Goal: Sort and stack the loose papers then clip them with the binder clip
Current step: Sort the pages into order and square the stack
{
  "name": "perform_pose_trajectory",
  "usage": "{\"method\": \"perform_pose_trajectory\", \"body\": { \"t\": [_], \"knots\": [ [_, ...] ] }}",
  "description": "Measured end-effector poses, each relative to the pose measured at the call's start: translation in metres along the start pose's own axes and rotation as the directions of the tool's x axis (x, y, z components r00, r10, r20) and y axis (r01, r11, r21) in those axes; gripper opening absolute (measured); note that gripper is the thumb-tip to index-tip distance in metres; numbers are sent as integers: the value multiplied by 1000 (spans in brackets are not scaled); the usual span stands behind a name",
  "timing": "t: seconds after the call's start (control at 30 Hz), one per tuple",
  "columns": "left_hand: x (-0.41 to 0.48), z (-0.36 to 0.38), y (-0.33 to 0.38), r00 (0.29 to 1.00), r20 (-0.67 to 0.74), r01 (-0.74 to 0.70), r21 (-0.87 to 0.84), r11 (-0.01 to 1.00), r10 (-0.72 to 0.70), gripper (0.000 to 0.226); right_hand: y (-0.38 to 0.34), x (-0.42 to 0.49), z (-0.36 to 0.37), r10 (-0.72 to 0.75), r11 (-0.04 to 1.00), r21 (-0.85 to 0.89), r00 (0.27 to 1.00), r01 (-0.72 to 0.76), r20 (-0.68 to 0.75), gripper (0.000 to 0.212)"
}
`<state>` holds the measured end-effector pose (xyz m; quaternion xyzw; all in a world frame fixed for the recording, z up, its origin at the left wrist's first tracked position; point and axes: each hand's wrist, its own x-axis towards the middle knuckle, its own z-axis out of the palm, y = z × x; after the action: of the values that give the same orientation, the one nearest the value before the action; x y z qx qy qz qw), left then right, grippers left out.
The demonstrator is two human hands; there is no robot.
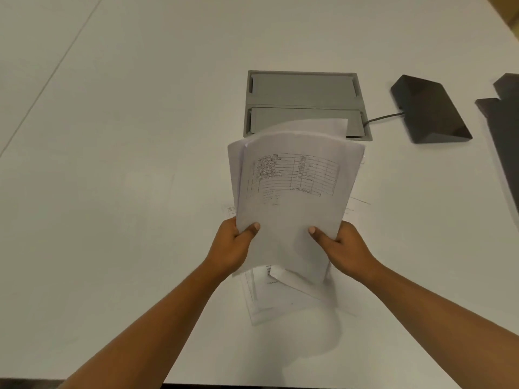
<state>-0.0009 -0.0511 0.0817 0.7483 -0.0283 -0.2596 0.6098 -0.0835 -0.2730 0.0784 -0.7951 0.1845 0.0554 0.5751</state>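
I hold a loose stack of white papers [292, 197] above the table, its top sheet showing a printed table of rows. My left hand [231, 248] grips the stack's lower left edge, thumb on top. My right hand [341, 244] grips the lower right edge the same way. The sheets are uneven, with edges fanned out at the top and left. More sheets [269, 296] lie flat on the table beneath the held stack, partly hidden by it. No binder clip is visible.
The white table [126, 192] stretches wide to the left. A grey cable hatch [303, 91] is set into it behind the papers. A dark wedge-shaped device [427, 108] with a cable sits to the right, and a dark object [505, 130] lies at the right edge.
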Motion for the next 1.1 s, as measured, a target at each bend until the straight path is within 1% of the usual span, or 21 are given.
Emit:
{"method": "perform_pose_trajectory", "body": {
  "t": [0.07,0.13,0.23,0.33,0.37,0.43,0.47,0.53,0.6,0.67,0.8,0.9,0.93,0.97,1.03,1.1],
  "knots": [
    [-9,-4,6,999,6,39,-62,997,-38,20,-8,-7,-4,26,999,30,1000,-26,-10,34],
    [-19,-6,11,999,-12,42,-108,993,-44,20,-16,-16,-8,27,999,44,999,-26,-19,28],
    [-32,-4,17,997,-77,-41,-160,986,29,24,-26,-31,-11,-11,997,74,999,15,-52,16],
    [-35,-1,26,979,-150,-163,-194,967,135,32,-34,-38,-12,-71,992,94,993,80,-98,10],
    [-34,0,29,971,-159,-206,-181,962,178,35,-36,-38,-12,-96,991,84,990,105,-105,12],
    [-30,2,32,956,-148,-274,-140,951,254,43,-39,-36,-9,-137,985,86,984,148,-117,31],
    [-28,3,32,952,-140,-289,-128,949,271,46,-39,-34,-8,-149,982,98,981,162,-125,39],
    [-24,7,29,953,-135,-288,-131,949,270,46,-38,-29,-4,-170,977,108,976,186,-137,46],
    [-20,11,23,960,-130,-262,-116,958,247,43,-35,-23,-1,-175,977,97,975,189,-136,46],
    [-16,14,21,973,-114,-213,-87,973,203,37,-29,-18,0,-149,984,83,983,158,-112,43],
    [-11,10,25,985,-81,-157,-68,985,151,32,-21,-10,-3,-90,992,84,991,99,-102,35],
    [-9,0,32,994,-77,-89,-120,989,80,26,-16,-9,-12,-6,993,113,997,15,-82,21],
    [-10,-3,35,997,-65,-56,-156,986,46,26,-16,-11,-15,26,994,106,997,-18,-71,23],
    [-12,-5,37,999,-43,-21,-198,980,13,28,-15,-13,-16,57,994,100,996,-50,-70,25],
    [-17,-9,38,998,-2,67,-277,959,-70,43,-16,-20,-16,94,989,119,992,-84,-83,15],
    [-26,-10,33,986,33,167,-318,933,-165,50,-15,-28,-12,125,979,174,988,-107,-96,16]
  ]
}}
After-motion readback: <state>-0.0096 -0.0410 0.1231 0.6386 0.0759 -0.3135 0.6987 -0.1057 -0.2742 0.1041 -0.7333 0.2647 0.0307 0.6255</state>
